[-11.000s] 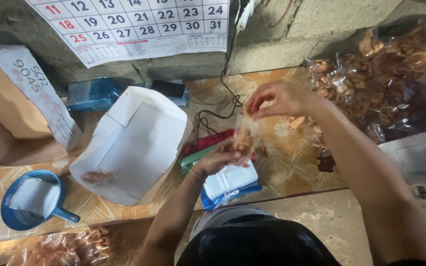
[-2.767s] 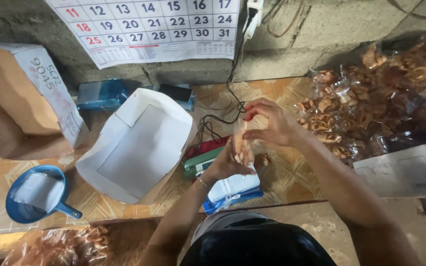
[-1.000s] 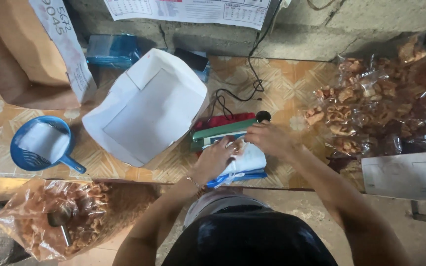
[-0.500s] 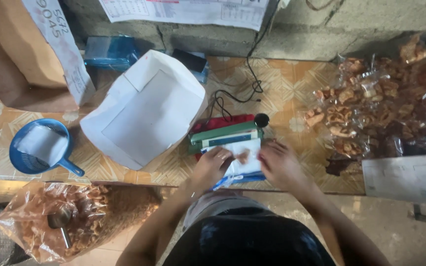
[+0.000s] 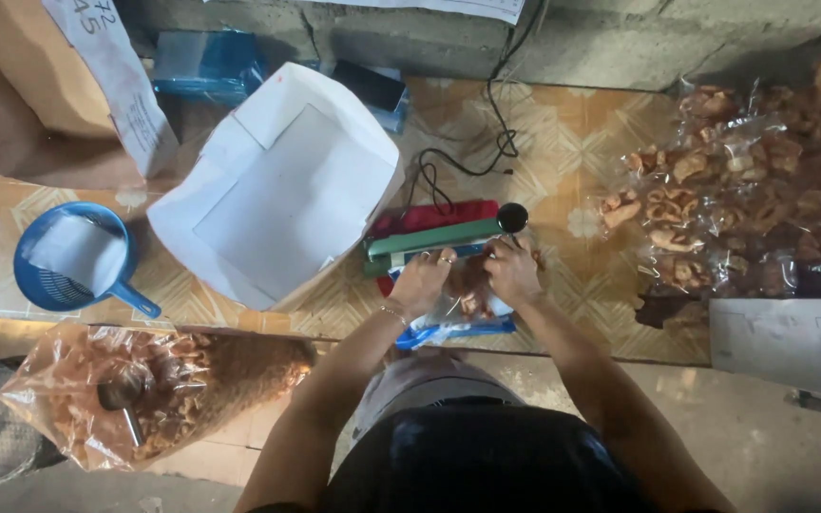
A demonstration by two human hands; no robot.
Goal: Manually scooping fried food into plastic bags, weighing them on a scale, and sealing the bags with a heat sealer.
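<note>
Gripping a small clear snack bag (image 5: 467,296) with both hands, we hold it against the green sealer (image 5: 434,239) near the table's front edge (image 5: 563,351); our left hand (image 5: 422,282) is curled shut on the bag's left side, our right hand (image 5: 513,273) pinched closed on its right, just under the sealer's black knob (image 5: 512,217). Left of the sealer, nearly touching it, sits a white paper box (image 5: 282,185); further left a blue scoop (image 5: 68,261). Right of the sealer we see bare table, then packed snack bags (image 5: 743,218). Below the box, a big bag of snacks (image 5: 149,385) hangs off the edge
</note>
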